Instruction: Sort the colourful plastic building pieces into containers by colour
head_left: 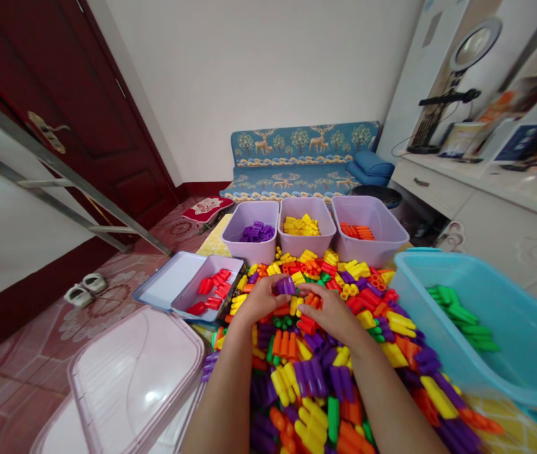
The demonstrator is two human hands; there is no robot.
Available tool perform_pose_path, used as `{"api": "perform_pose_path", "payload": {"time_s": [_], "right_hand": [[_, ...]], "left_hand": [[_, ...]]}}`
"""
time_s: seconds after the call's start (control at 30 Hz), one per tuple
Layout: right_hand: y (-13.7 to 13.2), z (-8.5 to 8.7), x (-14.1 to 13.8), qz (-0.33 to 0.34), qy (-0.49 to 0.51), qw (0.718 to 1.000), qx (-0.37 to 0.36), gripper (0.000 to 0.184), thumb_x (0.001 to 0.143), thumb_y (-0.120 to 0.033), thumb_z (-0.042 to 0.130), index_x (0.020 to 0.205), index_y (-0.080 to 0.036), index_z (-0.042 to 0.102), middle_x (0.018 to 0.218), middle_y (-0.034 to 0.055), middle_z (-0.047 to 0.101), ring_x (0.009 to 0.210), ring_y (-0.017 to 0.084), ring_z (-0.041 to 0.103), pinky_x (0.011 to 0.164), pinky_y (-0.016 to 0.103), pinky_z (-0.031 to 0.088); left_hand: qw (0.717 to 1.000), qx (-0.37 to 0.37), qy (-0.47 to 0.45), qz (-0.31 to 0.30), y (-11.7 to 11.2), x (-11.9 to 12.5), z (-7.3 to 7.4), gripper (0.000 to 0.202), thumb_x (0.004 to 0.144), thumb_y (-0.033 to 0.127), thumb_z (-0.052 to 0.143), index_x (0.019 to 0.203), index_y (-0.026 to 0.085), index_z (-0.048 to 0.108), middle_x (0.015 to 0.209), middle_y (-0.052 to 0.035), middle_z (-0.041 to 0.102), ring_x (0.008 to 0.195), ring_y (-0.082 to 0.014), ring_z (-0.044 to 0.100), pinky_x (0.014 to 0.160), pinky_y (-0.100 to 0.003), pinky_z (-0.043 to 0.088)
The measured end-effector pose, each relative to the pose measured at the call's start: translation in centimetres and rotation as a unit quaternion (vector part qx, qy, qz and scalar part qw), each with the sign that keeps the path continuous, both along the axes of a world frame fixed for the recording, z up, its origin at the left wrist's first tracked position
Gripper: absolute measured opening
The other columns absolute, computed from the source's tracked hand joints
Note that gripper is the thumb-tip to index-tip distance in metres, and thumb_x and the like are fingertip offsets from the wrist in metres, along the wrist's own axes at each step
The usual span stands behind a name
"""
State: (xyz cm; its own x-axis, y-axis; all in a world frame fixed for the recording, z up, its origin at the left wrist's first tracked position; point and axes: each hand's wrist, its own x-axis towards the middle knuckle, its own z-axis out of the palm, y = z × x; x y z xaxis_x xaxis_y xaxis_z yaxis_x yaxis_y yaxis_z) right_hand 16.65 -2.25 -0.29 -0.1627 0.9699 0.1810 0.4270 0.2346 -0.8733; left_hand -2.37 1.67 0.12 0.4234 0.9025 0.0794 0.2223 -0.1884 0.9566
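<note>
My left hand [263,301] is closed on a purple plastic building block [286,285] made of joined tubes, just above a heap of loose blocks. Close by on the right, my right hand [329,312] reaches over the heap with thumb and fingers apart. Orange blocks [313,300] show between its fingers, seemingly lying in the heap. The heap mixes yellow blocks [311,425], purple blocks [310,377], red, green and orange ones, and spreads under both forearms.
Behind the heap stand lilac bins with purple [249,254], yellow [304,243] and orange blocks [375,252]. A blue tub [500,284] with green blocks is right; a tray [186,302] with red blocks is left. Lids [140,372] lie front left. A ladder [70,180] leans at left.
</note>
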Motion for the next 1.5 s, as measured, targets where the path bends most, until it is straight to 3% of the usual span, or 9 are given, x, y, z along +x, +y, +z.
{"api": "perform_pose_path", "payload": {"time_s": [0.1, 0.33, 0.53, 0.73, 0.93, 1.1, 1.27, 1.4, 1.5], "right_hand": [[0.2, 0.0, 0.0, -0.019, 0.025, 0.999, 0.031, 0.052, 0.073, -0.028, 0.068, 0.124, -0.024, 0.057, 0.119, 0.0065, 0.065, 0.108, 0.022, 0.061, 0.096, 0.039, 0.045], [0.3, 0.6, 0.2, -0.043, 0.047, 0.992, 0.108, 0.039, 0.077, -0.025, 0.063, 0.116, -0.025, 0.062, 0.111, 0.0049, 0.066, 0.096, 0.02, 0.062, 0.086, 0.035, 0.049], [0.3, 0.7, 0.3, -0.093, 0.058, 0.992, 0.069, 0.016, 0.075, -0.028, 0.063, 0.087, -0.019, 0.066, 0.083, 0.0035, 0.069, 0.074, 0.018, 0.063, 0.07, 0.032, 0.051], [0.1, 1.0, 0.1, -0.094, 0.133, 0.985, 0.05, 0.026, 0.075, -0.025, 0.06, 0.099, -0.018, 0.063, 0.095, 0.0062, 0.069, 0.076, 0.017, 0.065, 0.074, 0.032, 0.052], [0.6, 0.1, 0.4, -0.118, 0.111, 0.987, 0.018, 0.026, 0.074, -0.025, 0.058, 0.098, -0.017, 0.064, 0.097, 0.0082, 0.07, 0.075, 0.018, 0.066, 0.072, 0.033, 0.053], [0.8, -0.5, 0.4, -0.113, 0.095, 0.989, -0.003, 0.024, 0.075, -0.029, 0.059, 0.093, -0.016, 0.067, 0.088, 0.0083, 0.071, 0.078, 0.02, 0.067, 0.073, 0.034, 0.054], [0.8, -0.6, 0.4, -0.122, 0.097, 0.988, 0.003, 0.027, 0.074, -0.03, 0.06, 0.095, -0.016, 0.067, 0.09, 0.0089, 0.071, 0.079, 0.021, 0.067, 0.074, 0.035, 0.054], [0.9, -0.8, 0.8, -0.142, 0.079, 0.986, 0.018, 0.026, 0.074, -0.03, 0.058, 0.095, -0.016, 0.067, 0.093, 0.0091, 0.071, 0.082, 0.021, 0.066, 0.076, 0.036, 0.054], [1.1, -1.1, 1.0, -0.161, 0.044, 0.985, 0.034, 0.026, 0.075, -0.03, 0.057, 0.094, -0.016, 0.068, 0.094, 0.0095, 0.07, 0.083, 0.022, 0.066, 0.074, 0.036, 0.054]], "left_hand": [[0.998, -0.025, -0.062, -0.022, -0.3, 0.9, 0.5, 0.046, 0.076, 0.031, 0.065, 0.12, 0.017, 0.06, 0.084, -0.0031, 0.067, 0.079, -0.016, 0.061, 0.072, -0.026, 0.049], [0.998, -0.031, -0.035, -0.031, -0.5, 1.7, 0.3, 0.05, 0.082, 0.057, 0.05, 0.067, 0.012, 0.063, 0.056, 0.0002, 0.053, 0.052, -0.0094, 0.046, 0.053, -0.021, 0.037], [0.999, 0.005, -0.013, -0.033, -0.4, 2.0, 0.1, 0.046, 0.081, 0.054, 0.054, 0.067, 0.01, 0.061, 0.056, 0.0031, 0.045, 0.053, -0.0069, 0.039, 0.052, -0.02, 0.031], [0.997, -0.019, -0.069, -0.03, -0.6, 2.1, 0.3, 0.039, 0.072, 0.044, 0.069, 0.092, 0.01, 0.068, 0.078, -0.0035, 0.064, 0.067, -0.0115, 0.053, 0.065, -0.022, 0.041], [0.996, -0.08, 0.04, -0.016, -0.6, -0.6, 1.8, 0.039, 0.069, 0.047, 0.069, 0.081, 0.01, 0.073, 0.059, 0.0003, 0.061, 0.052, -0.0086, 0.047, 0.051, -0.02, 0.036], [0.972, 0.07, -0.096, 0.205, 0.4, -0.8, 2.9, 0.054, 0.076, 0.047, 0.065, 0.118, 0.013, 0.061, 0.103, -0.0096, 0.068, 0.085, -0.0183, 0.064, 0.071, -0.026, 0.05], [0.927, 0.224, -0.134, 0.268, 0.7, -0.1, 2.9, 0.086, 0.078, 0.039, 0.066, 0.147, 0.03, 0.015, 0.153, -0.01, 0.024, 0.133, -0.0233, 0.04, 0.096, -0.032, 0.046], [0.969, 0.175, -0.008, 0.177, 0.2, 0.2, 1.9, 0.044, 0.085, 0.034, 0.056, 0.127, 0.02, 0.054, 0.123, -0.0109, 0.062, 0.114, -0.0232, 0.058, 0.097, -0.038, 0.046], [0.97, 0.193, 0.065, 0.13, 0.0, 1.2, 0.9, 0.031, 0.085, 0.027, 0.055, 0.112, 0.019, 0.065, 0.115, -0.0098, 0.067, 0.111, -0.0227, 0.059, 0.101, -0.04, 0.043]]}}
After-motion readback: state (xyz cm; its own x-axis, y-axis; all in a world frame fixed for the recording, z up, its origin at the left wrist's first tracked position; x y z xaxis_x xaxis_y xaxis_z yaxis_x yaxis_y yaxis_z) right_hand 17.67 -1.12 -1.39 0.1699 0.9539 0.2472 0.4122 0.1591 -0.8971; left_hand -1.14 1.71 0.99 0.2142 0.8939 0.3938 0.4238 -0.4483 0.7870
